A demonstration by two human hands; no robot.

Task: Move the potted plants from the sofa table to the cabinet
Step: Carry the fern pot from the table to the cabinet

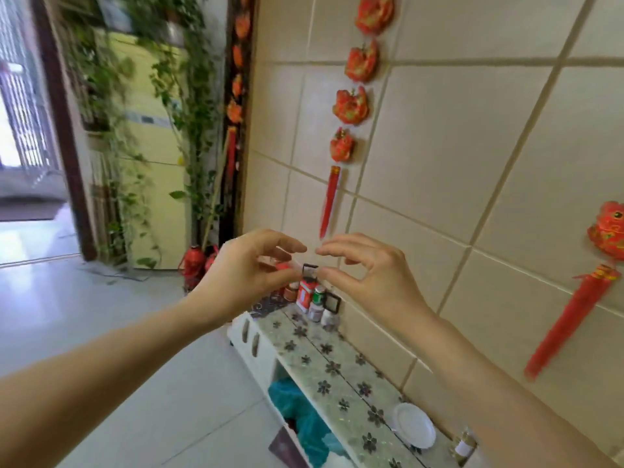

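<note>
Left hand grip: the left hand is raised in front of the tiled wall, fingers curved toward the thumb; something small and pale sits at its fingertips, but blur hides whether it is pinched, so the grip cannot be told.
Right hand grip: the right hand mirrors it, index finger and thumb curved toward each other with a gap between them; no object is seen in it, and the hand reads as loosely relaxed.
Hand spacing: the fingertips of the 2 hands are near each other, apart, above the far end of the cabinet.
Cabinet: a low white cabinet stands against the wall; its top carries a covering with a dark flower pattern.
Cabinet far end: a red carton and several small bottles stand together, just beside a small black-framed square leaning at the wall.
Cabinet near end: a white plate lies on the top; a small jar stands close to it, partly behind the right forearm.
Cabinet open bay: teal cloth or plastic fills the opening below the top.
Potted plants: none of the task's pots is in either hand or on the cabinet top; the sofa table is outside the view.
Background: climbing green vines hang beside a yellow refrigerator at the far left.
Wall: red hanging ornaments run down the tiles.
</note>
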